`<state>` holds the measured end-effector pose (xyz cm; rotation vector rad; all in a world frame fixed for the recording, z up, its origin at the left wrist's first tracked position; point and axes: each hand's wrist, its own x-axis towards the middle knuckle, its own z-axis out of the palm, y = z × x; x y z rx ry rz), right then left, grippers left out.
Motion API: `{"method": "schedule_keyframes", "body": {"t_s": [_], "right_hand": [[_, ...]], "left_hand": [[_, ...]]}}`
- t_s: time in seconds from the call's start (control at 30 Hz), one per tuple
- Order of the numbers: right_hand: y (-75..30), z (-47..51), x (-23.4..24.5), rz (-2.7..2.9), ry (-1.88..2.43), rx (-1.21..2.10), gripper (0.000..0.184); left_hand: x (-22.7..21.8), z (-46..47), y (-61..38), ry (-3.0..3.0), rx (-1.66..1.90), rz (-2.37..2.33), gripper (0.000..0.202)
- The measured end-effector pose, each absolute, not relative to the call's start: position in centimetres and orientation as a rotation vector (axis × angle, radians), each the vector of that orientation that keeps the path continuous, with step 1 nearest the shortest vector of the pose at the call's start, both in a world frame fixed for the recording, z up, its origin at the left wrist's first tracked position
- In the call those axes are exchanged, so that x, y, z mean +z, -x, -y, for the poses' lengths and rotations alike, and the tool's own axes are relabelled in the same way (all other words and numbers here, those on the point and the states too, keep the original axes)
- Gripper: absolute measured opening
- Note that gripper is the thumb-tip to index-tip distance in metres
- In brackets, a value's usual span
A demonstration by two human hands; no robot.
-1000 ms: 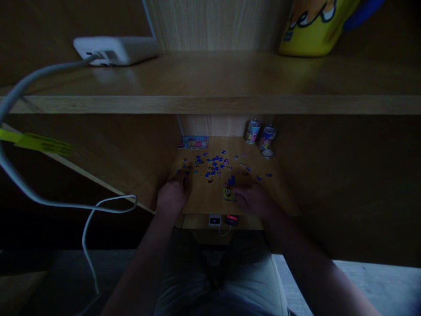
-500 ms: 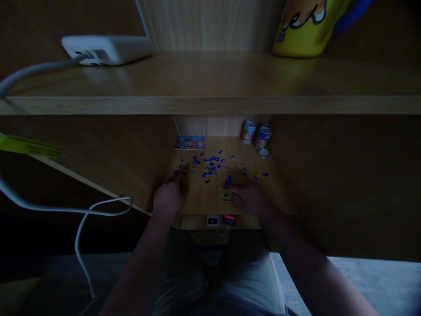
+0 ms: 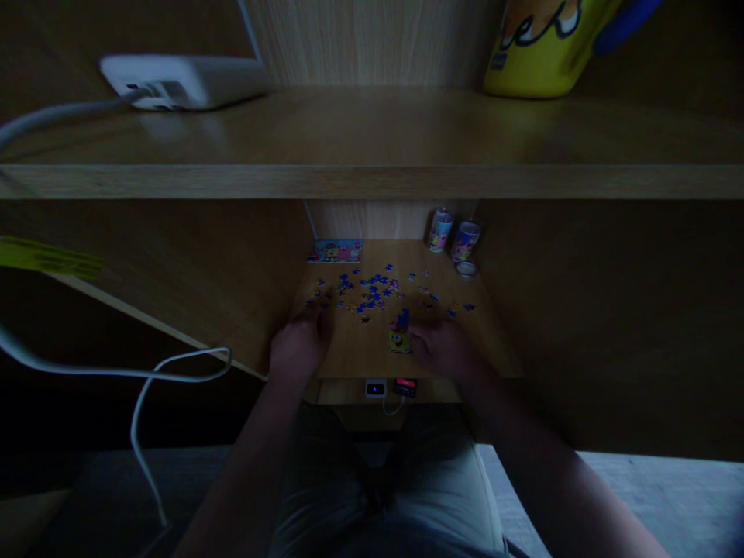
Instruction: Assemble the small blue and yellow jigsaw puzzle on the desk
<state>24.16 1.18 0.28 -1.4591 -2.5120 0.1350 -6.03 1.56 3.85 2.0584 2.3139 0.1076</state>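
Joined pieces (image 3: 398,342) should be held flat by the right hand (image 3: 442,346) at their three o'clock, though grip cannot be told there or in the left hand (image 3: 297,346) at nine.

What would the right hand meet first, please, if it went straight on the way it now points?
Most likely the joined puzzle section with the yellow face, just beside the right hand; in this dim view I cannot tell whether the two already touch.
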Motion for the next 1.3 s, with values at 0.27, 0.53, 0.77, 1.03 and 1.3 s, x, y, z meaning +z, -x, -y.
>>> {"method": "schedule_keyframes", "body": {"t_s": [0.27,0.53,0.77,1.03,1.3], "right_hand": [[-23.9,-0.9,0.8,2.456,1.475,0.164,0.030],[-26.4,-1.5,-0.7,1.477,1.392,0.135,0.023],[-28.8,-3.4,-1.8,0.803,1.290,0.194,0.017],[-28.7,-3.6,-2.0,0.839,1.323,0.214,0.020],[-26.8,-1.3,-0.5,1.484,2.002,0.053,0.035]], "left_hand": [[3.8,-1.5,6.0,-2.078,0.150,-2.294,0.038],[3.7,-1.6,6.1,-2.090,0.158,-2.303,0.037],[3.7,-1.5,6.1,-2.077,0.138,-2.299,0.041],[3.8,-1.4,6.0,-2.066,0.164,-2.293,0.041],[3.6,-1.4,6.1,-2.100,0.184,-2.279,0.040]]}}
